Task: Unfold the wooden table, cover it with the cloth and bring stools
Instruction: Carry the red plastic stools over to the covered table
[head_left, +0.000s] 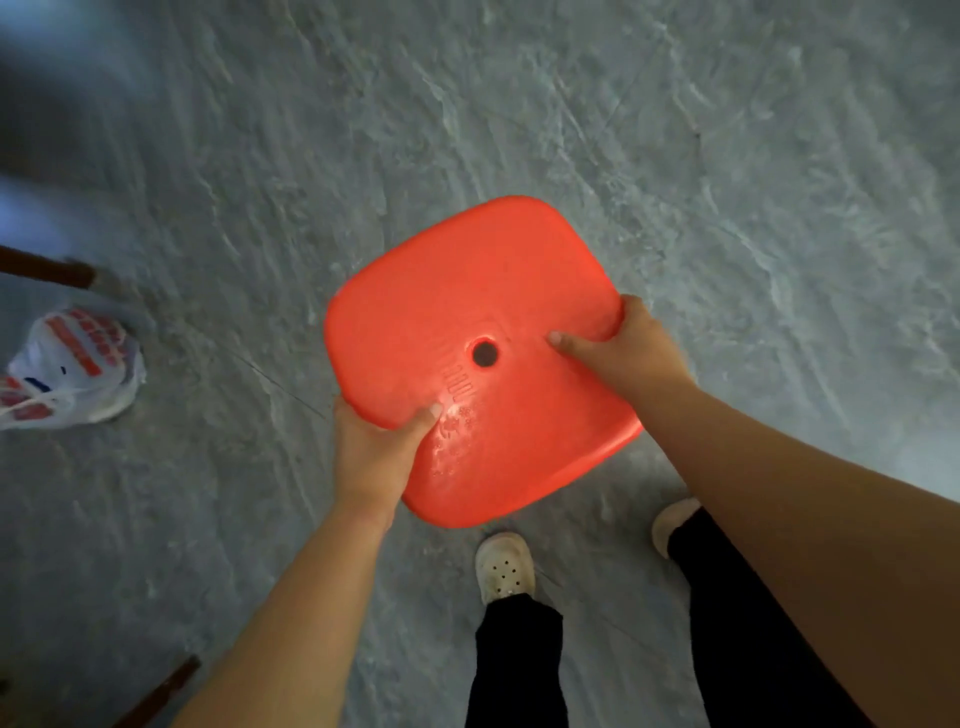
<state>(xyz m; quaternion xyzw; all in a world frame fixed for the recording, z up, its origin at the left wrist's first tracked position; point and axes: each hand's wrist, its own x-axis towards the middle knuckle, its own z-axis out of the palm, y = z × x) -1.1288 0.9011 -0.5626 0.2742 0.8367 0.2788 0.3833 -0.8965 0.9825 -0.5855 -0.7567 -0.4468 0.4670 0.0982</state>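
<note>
A red plastic stool (467, 312) fills the middle of the view, seen from straight above, so only its square seat with a small round hole shows; its legs are hidden beneath. My left hand (371, 452) grips the seat's near left edge, thumb on top. My right hand (621, 343) grips the right edge, thumb lying toward the hole. I hold the stool above the grey floor, in front of my feet. The wooden table and the cloth are not clearly in view.
Grey marbled floor (727, 156) all around. A white plastic bag with red print (72, 364) lies at the left. Two dark wooden legs (47, 270) (166, 686) reach in from the left edge. My white shoes (504, 566) and black trousers are below the stool.
</note>
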